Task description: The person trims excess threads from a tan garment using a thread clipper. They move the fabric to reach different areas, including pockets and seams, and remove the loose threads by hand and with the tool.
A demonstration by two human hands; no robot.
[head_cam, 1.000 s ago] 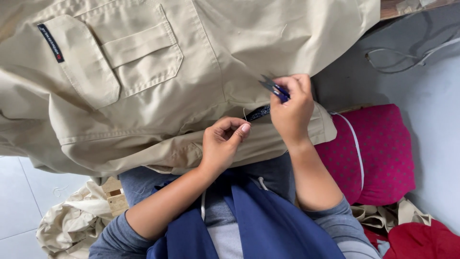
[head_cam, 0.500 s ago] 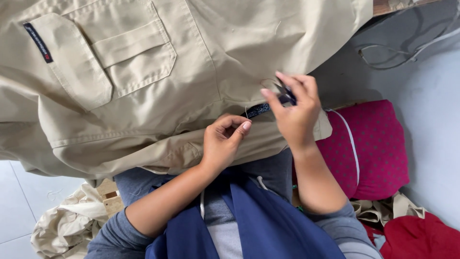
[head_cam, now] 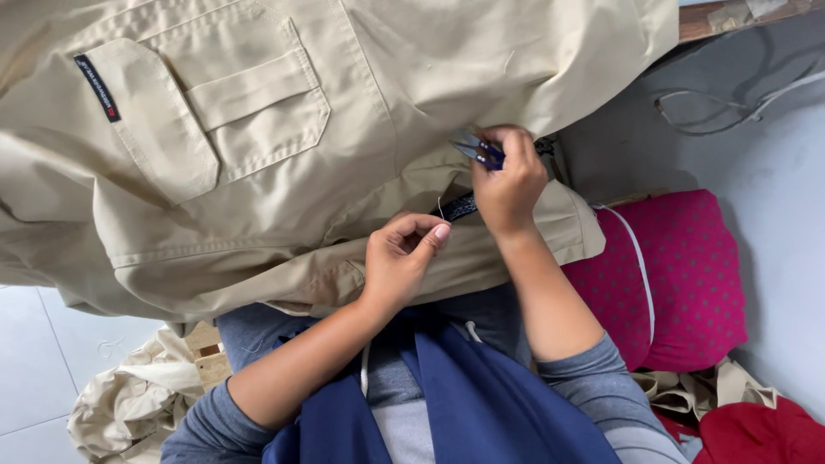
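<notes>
- My right hand (head_cam: 509, 185) is closed around a small pair of thread snips (head_cam: 475, 149) with a dark blue grip; the metal blades stick out to the left of my fingers, over the khaki cloth.
- My left hand (head_cam: 402, 258) lies below and to the left of the right one, fingertips pinched together on a short loose thread (head_cam: 440, 207) that stands up from the seam.
- The thread sits between the two hands, just under the snips' blades; whether the blades touch it, I cannot tell.
- Both hands rest on a khaki garment (head_cam: 284, 155) draped across my lap, with a flap pocket (head_cam: 258, 99) and a small dark label (head_cam: 97, 88) at upper left.
- A dark patterned band (head_cam: 457, 207) shows at the fold beside the thread.
- To my right lies a magenta dotted cushion (head_cam: 679, 275); at lower left, a heap of beige cloth (head_cam: 129, 399) on the floor.
</notes>
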